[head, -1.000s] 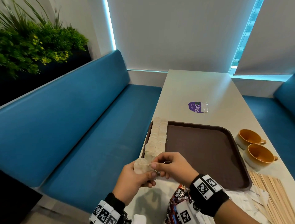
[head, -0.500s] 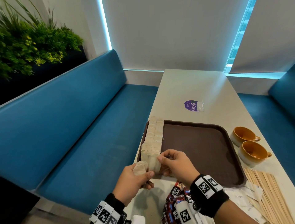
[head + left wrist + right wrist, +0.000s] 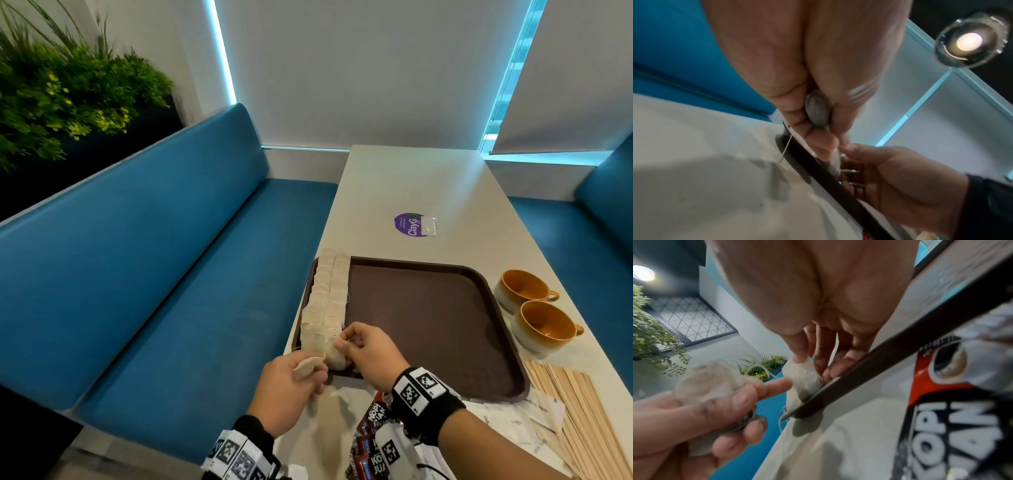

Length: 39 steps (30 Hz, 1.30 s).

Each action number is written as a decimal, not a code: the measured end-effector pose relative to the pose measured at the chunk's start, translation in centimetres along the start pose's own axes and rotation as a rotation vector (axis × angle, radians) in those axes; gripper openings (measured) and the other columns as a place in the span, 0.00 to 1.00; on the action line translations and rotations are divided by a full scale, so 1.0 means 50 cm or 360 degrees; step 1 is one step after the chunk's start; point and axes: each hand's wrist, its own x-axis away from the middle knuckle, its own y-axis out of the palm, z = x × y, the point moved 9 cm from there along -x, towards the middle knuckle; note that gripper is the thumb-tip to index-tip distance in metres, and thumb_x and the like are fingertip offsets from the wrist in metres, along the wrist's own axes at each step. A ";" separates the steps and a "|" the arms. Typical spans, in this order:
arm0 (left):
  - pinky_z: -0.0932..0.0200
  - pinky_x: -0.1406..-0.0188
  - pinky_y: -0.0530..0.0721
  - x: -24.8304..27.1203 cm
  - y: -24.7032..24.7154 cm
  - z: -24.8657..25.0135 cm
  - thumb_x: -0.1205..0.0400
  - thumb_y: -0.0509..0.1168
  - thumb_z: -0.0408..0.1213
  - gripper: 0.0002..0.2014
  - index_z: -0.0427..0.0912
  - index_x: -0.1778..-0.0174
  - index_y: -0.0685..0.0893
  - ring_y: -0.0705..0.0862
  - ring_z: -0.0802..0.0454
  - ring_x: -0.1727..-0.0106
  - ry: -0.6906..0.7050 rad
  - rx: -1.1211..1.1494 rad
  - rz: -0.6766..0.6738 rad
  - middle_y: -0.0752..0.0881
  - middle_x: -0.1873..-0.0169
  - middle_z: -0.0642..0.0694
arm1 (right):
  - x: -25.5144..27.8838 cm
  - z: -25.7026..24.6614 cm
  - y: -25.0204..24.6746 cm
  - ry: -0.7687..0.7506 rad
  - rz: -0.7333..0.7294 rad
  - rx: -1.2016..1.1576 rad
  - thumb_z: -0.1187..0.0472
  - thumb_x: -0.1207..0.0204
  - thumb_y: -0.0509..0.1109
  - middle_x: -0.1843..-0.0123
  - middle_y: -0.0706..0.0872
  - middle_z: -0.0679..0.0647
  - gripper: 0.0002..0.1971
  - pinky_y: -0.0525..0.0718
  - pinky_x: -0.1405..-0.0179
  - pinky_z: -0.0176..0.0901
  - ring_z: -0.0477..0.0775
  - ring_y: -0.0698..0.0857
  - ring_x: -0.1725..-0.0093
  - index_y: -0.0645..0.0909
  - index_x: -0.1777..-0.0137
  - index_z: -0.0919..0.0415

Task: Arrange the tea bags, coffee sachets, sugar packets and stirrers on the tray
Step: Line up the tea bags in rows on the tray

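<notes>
- Right hand (image 3: 368, 353) fingertips pinching a tea bag (image 3: 803, 378), now seating it at the near end of the inner row, just inside the near rim of the tray (image 3: 428, 329); a second ago held in the air, short of the rim.
- Lower edge of that bag touching the tray rim in the right wrist view, thread trailing loose over the edge.
- Left hand (image 3: 291, 387) clenched round a small bunch of spare tea bags (image 3: 308, 366), just off the tray's near-left corner, closer to the rim than half a second earlier; exact count in the fist impossible to tell.
- Two rows of tea bags (image 3: 327, 301) running along the tray's left edge, far end to near end, overlapping like tiles; outer row likewise reaching the near end.
- Meaning for the task, as a judgement: tea-bag rows close to full, only the left-hand bunch left to find room.
- Rest of the tray floor bare.
- Coffee sachets (image 3: 371, 442) lying on the table under the right wrist, not yet on the tray.
- Sugar packets (image 3: 513, 423) and wooden stirrers (image 3: 582, 411) off the near-right corner, likewise waiting.
- Two orange cups (image 3: 534, 308) beside the tray's right edge.
</notes>
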 end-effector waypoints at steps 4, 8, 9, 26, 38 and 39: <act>0.53 0.61 0.88 -0.003 0.019 -0.004 0.21 0.71 0.27 0.15 0.54 0.62 0.92 0.84 0.55 0.70 0.0016 -0.0149 -0.0101 0.88 0.70 0.51 | 0.000 0.005 -0.003 -0.0003 0.0065 0.0047 0.52 0.20 0.77 0.61 0.92 0.55 0.06 0.92 0.58 0.57 0.48 0.85 0.67 0.85 0.56 0.50; 0.52 0.61 0.88 -0.002 0.023 -0.002 0.21 0.69 0.26 0.15 0.53 0.61 0.92 0.83 0.56 0.69 0.0040 -0.0233 -0.0127 0.88 0.69 0.51 | 0.008 0.006 -0.011 0.0031 0.0035 0.0008 0.58 0.29 0.85 0.61 0.87 0.48 0.14 0.87 0.64 0.38 0.44 0.84 0.66 0.85 0.49 0.52; 0.52 0.61 0.88 -0.002 0.023 -0.001 0.20 0.69 0.26 0.15 0.53 0.61 0.91 0.83 0.56 0.69 0.0040 -0.0242 -0.0126 0.88 0.69 0.52 | 0.008 0.008 -0.012 0.0041 0.0014 0.0045 0.60 0.33 0.87 0.62 0.87 0.47 0.17 0.87 0.64 0.38 0.43 0.83 0.66 0.84 0.48 0.52; 0.61 0.67 0.85 -0.003 0.004 -0.003 0.19 0.69 0.26 0.06 0.40 0.57 0.90 0.85 0.53 0.70 -0.0067 -0.0076 -0.0048 0.89 0.70 0.45 | -0.005 0.007 -0.015 0.0152 0.0008 0.0269 0.61 0.41 0.91 0.59 0.90 0.51 0.24 0.87 0.65 0.35 0.43 0.84 0.65 0.83 0.49 0.55; 0.38 0.44 0.88 0.018 -0.023 -0.023 0.21 0.52 0.18 0.17 0.21 0.40 0.79 0.87 0.29 0.60 -0.0326 0.1122 -0.0031 0.83 0.55 0.29 | 0.033 -0.053 -0.064 -0.0018 0.0240 0.0160 0.56 0.29 0.84 0.58 0.89 0.52 0.11 0.81 0.64 0.32 0.43 0.83 0.63 0.85 0.54 0.53; 0.37 0.43 0.88 0.021 -0.027 -0.024 0.22 0.48 0.17 0.19 0.21 0.39 0.78 0.86 0.27 0.58 -0.0327 0.1179 -0.0046 0.83 0.56 0.28 | 0.042 -0.063 -0.066 -0.0055 0.0225 0.0126 0.56 0.29 0.84 0.58 0.90 0.53 0.10 0.83 0.63 0.34 0.43 0.83 0.64 0.85 0.55 0.53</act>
